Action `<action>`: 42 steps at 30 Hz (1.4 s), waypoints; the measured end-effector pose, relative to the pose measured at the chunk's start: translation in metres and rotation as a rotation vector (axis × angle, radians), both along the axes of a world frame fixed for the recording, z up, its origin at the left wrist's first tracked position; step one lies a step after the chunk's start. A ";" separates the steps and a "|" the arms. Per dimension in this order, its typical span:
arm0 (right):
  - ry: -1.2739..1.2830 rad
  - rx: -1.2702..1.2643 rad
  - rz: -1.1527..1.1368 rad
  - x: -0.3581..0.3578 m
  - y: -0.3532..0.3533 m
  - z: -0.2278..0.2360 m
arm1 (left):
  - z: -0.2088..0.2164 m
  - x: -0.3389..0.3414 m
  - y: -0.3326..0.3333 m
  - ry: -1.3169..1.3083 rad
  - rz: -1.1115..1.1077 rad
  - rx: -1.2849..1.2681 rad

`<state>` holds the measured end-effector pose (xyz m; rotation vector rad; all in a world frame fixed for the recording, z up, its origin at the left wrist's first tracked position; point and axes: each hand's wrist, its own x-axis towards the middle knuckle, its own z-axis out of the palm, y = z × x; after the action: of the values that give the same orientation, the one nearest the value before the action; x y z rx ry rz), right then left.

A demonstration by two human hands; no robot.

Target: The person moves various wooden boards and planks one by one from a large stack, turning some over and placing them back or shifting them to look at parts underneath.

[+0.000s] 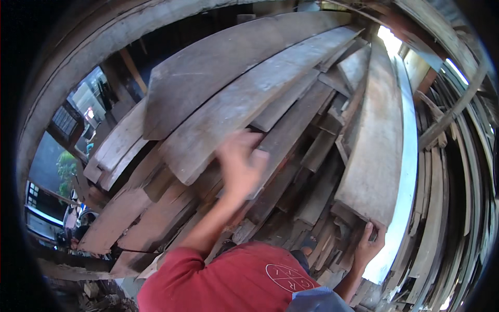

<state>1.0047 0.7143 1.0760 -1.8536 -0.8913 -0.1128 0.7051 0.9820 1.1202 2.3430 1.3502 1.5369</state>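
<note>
My right hand (370,243) grips the near end of a long, wide wooden plank (375,151), its fingers at the end's lower right corner. That plank slants up and away toward the bright gap at the back. My left hand (241,164) is blurred by motion beside the right edge of a pale grey board (218,125). Its thumb stands apart from the fingers, and nothing shows in it. Up and left of that board rests a broad brown plank (208,78). A narrower dark plank (293,130) runs just right of my left hand.
Several shorter timbers (317,151) lie in a jumbled stack between my hands. Rough reddish-brown planks (156,216) jut out at the lower left. A pale bluish board (405,208) runs along the right. Beyond it, long thin boards (431,218) are stacked, with a slanting pole (452,117) above.
</note>
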 end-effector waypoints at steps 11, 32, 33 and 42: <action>-0.569 -0.082 -0.348 0.018 0.108 -0.056 | -0.098 -0.230 0.076 -1.497 -0.086 -0.920; -0.111 0.164 0.361 -0.081 0.105 -0.071 | -0.084 -0.116 -0.046 -1.653 -0.164 -1.043; 0.211 0.024 0.479 -0.109 0.113 -0.066 | -0.090 -0.123 -0.044 -1.618 -0.180 -1.024; 1.174 -0.116 0.778 -0.227 0.195 -0.108 | -0.154 -0.262 -0.004 -0.747 0.102 -0.568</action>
<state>0.7775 0.9092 0.9677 -1.1908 -0.6640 1.3731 0.4434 0.9784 0.9665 1.2103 1.4315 1.5346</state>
